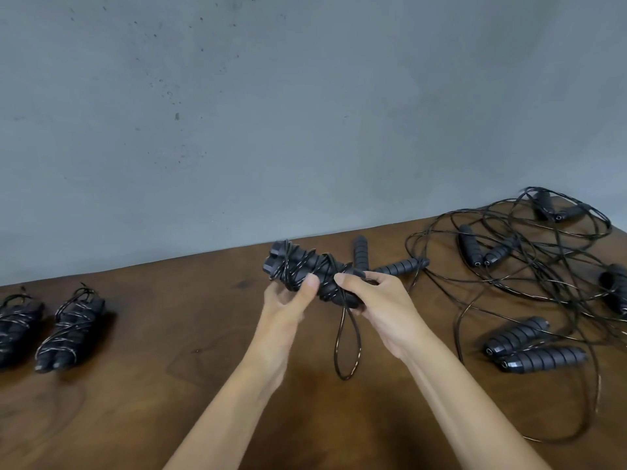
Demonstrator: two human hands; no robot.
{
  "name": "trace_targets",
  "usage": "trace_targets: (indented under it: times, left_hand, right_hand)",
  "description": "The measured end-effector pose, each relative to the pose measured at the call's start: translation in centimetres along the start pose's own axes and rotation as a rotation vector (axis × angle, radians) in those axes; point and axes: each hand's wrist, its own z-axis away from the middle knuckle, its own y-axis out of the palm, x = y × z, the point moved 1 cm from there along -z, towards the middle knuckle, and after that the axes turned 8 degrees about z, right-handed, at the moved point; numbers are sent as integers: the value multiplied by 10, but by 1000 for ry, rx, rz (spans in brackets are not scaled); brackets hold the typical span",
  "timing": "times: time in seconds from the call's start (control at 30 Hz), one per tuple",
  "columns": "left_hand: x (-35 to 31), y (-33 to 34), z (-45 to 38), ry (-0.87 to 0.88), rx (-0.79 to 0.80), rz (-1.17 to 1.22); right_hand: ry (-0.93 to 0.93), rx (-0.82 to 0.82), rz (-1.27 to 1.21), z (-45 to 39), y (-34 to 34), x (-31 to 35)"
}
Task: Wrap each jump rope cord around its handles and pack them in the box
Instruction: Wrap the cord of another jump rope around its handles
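Observation:
A black jump rope bundle (pixel 298 269), two handles side by side with cord wound round them, is held above the brown table (pixel 169 334). My left hand (pixel 288 300) grips the bundle from below with the thumb on top. My right hand (pixel 373 307) holds its near end, fingers curled round the handles. A short loop of cord (pixel 346 347) hangs down from the bundle to the table. Two wrapped bundles (pixel 69 330) lie at the far left. No box is in view.
To the right lies a tangle of loose black cords (pixel 529 266) with several unwrapped handles, a pair near the front (pixel 532 347). Two more handles (pixel 380 262) lie behind my hands. A grey wall (pixel 271 113) rises behind the table edge.

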Motion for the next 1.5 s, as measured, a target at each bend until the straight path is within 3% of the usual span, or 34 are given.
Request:
trace_targets:
  times: [0.1, 0.2, 0.27, 0.37, 0.47, 0.57, 0.77, 0.97, 1.23, 1.4, 1.5]
  left_hand:
    - [-11, -25, -17, 172, -120, -218]
    - [-35, -38, -30, 395, -38, -627]
    - [-50, -41, -39, 313, 154, -871]
    - [-60, -39, -44, 136, 394, -1024]
    - [-55, -37, -49, 136, 472, -955]
    - [-46, -42, -46, 99, 513, -726]
    - [-37, -63, -33, 131, 446, -399]
    - [-35, -96, -32, 129, 401, -294]
    - [-40, -122, -34, 128, 331, -320]
    - [-51, -145, -36, 85, 382, -368]
    - [-54, -156, -32, 151, 399, -328]
  right_hand:
    - [-14, 78, 132, -2, -7, 6]
    - [-83, 211, 345, -2, -8, 19]
    - [-121, 290, 468, -3, -7, 30]
    - [-172, 379, 643, -5, -4, 50]
    - [-206, 433, 735, -10, 1, 70]
    - [-195, 465, 799, -16, 8, 85]
    - [-146, 531, 814, -17, 32, 105]
    - [-119, 619, 890, -11, 58, 119]
    - [-279, 354, 966, -13, 111, 113]
    - [-379, 256, 1084, -4, 138, 103]
    - [-428, 219, 1040, 1, 154, 100]
